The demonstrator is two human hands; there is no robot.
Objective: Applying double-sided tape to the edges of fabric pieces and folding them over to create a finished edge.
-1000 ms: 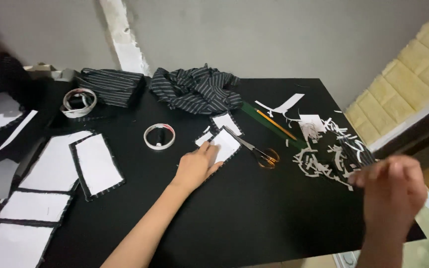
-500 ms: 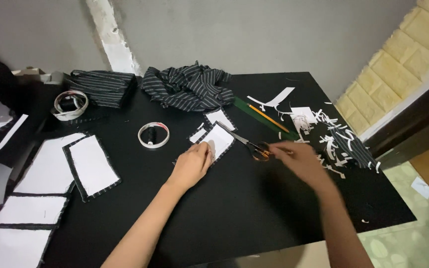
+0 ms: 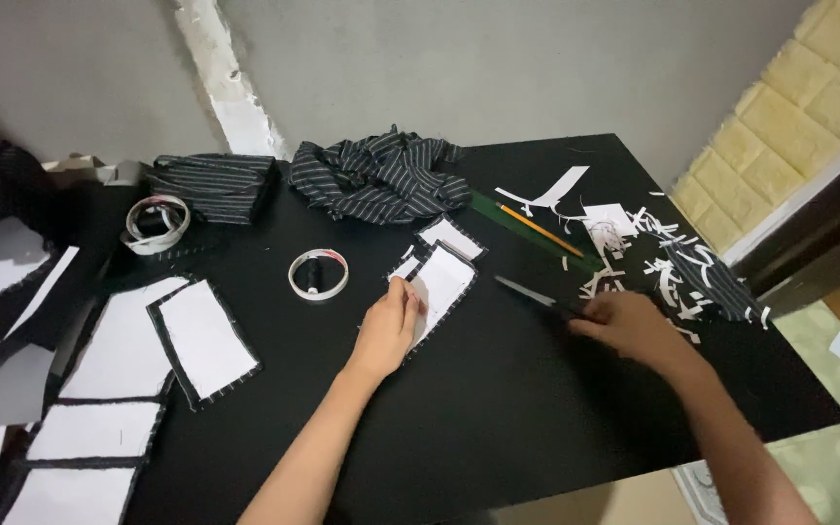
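Note:
My left hand (image 3: 388, 328) rests on a white rectangle with a dark fabric edge (image 3: 442, 285) in the middle of the black table (image 3: 498, 408), fingers lightly closed on its near end. My right hand (image 3: 631, 326) grips the handles of a pair of scissors (image 3: 529, 294), whose blades point left towards that piece. A smaller white piece (image 3: 451, 236) lies just behind it.
A tape roll (image 3: 318, 275) sits left of the piece, another roll (image 3: 157, 223) at far left. Striped fabric (image 3: 381, 177) is heaped at the back. A pencil (image 3: 540, 229) and paper scraps (image 3: 663, 267) lie right. Several fabric-edged white panels (image 3: 201, 340) cover the left side.
My right hand came in from the right edge to the scissors and closed on their handles. The left hand stayed on the white piece.

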